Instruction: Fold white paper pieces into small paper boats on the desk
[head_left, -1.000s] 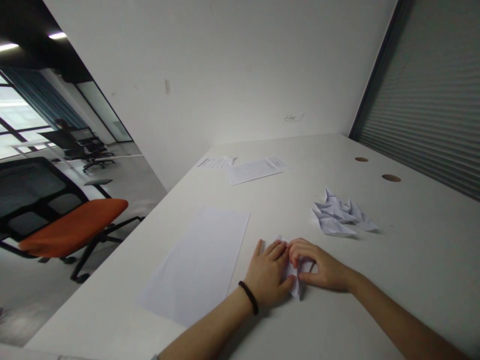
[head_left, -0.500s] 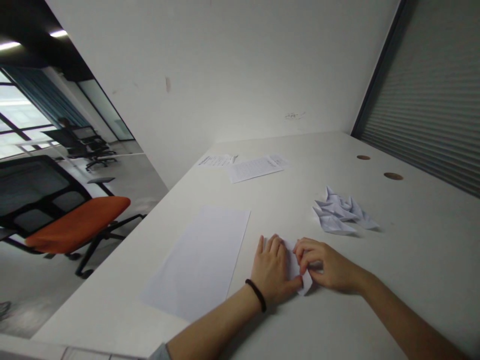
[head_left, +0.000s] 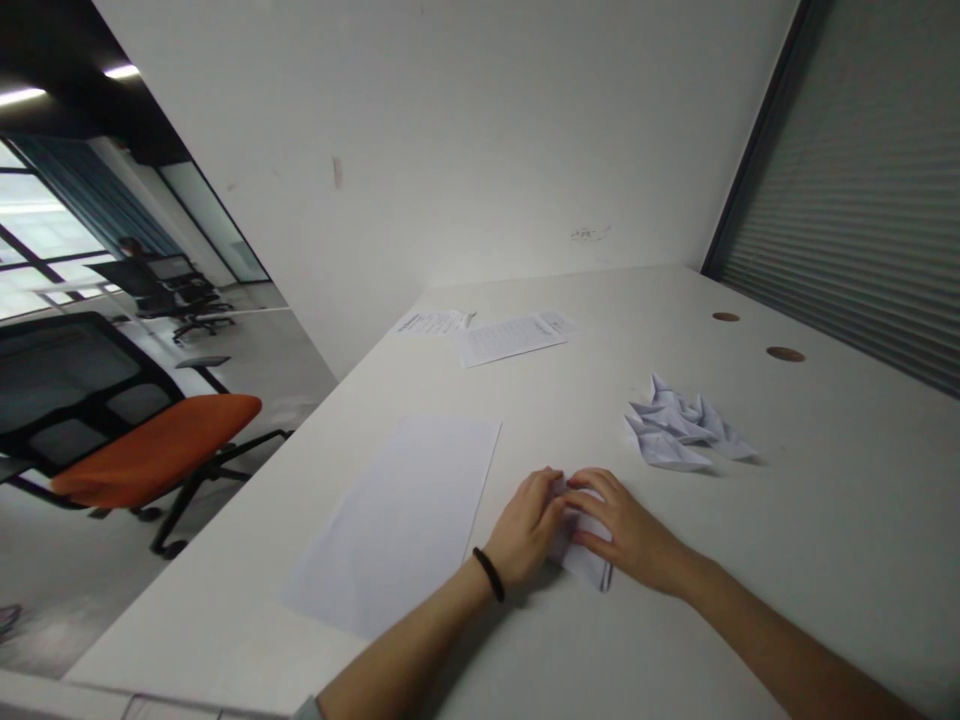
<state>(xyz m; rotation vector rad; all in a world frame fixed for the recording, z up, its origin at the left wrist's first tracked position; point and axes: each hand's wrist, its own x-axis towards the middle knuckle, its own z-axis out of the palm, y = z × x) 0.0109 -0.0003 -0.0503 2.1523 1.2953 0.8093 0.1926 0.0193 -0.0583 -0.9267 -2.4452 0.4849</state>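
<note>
A small folded sheet of white paper lies on the desk beneath both my hands. My left hand grips its left side, fingers curled at the far end. From the right, my right hand reaches over it, with fingertips pressed on the far edge and the middle; part of the paper is hidden by the fingers. Layered folds show at the near right corner. Beyond my right hand sits a cluster of folded paper pieces. Left of my hands lies a flat blank sheet.
Printed sheets lie at the far end of the white desk, near the wall. Two round holes are cut along its right side. An orange-seated chair stands left of the desk, and a person is in the background.
My left hand has turned and drawn its fingers in at the paper's left side. My right hand has shifted left over the paper. The lifted near flap now lies folded down.
</note>
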